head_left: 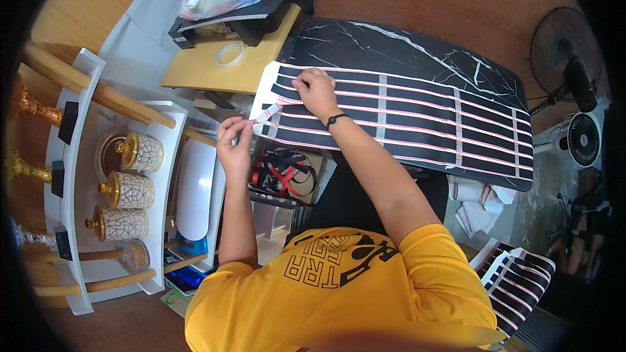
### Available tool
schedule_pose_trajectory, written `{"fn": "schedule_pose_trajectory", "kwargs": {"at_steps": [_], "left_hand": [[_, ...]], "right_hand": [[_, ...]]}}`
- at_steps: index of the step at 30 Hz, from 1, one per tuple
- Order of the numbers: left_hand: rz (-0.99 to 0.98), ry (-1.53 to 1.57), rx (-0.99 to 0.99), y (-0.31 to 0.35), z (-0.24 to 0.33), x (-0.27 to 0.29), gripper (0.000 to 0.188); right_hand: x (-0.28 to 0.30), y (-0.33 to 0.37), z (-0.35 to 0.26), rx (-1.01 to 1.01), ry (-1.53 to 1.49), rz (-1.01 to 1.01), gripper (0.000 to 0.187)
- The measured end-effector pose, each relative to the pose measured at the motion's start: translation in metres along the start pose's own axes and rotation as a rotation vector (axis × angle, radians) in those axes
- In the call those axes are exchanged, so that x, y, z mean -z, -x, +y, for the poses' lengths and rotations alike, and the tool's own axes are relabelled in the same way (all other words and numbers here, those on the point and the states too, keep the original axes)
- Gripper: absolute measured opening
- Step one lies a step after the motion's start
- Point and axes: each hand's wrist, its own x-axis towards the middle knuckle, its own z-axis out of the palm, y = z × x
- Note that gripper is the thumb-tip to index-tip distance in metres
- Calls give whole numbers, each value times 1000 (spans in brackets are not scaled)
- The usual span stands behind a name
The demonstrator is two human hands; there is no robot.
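The tabletop (417, 58) looks like glossy black marble with thin white veins. Matt white paper strips with red edges (404, 101) lie flat across it. Left of the tabletop, the left hand (233, 140) pinches a small piece of the same papery strip (266, 115). Beyond its left end stands a smooth, pale wooden board (215, 72) carrying a translucent tape roll (230, 53). Farther left of the tabletop, white crackle-patterned jars (127, 189) with shiny gold knobs look like glazed ceramic.
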Motion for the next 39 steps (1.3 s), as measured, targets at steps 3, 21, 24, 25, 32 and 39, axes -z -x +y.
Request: {"fn": "schedule_pose_trajectory", "kwargs": {"at_steps": [3, 21, 24, 25, 32, 39], "left_hand": [[53, 5, -55, 0, -2, -1, 10], [80, -44, -83, 23, 15, 61, 8], [53, 50, 16, 20, 13, 53, 9], [64, 86, 23, 19, 12, 50, 9], [5, 52, 21, 36, 16, 54, 10], [152, 150, -62, 45, 33, 80, 2]], "right_hand": [[-8, 0, -5, 73, -222, 73, 14], [-4, 19, -17, 101, -104, -67, 16], [6, 30, -27, 244, -83, -86, 16], [9, 36, -30, 306, -29, -133, 15], [-6, 52, -36, 74, 176, -210, 16], [-10, 44, -31, -21, 224, -201, 17]]}}
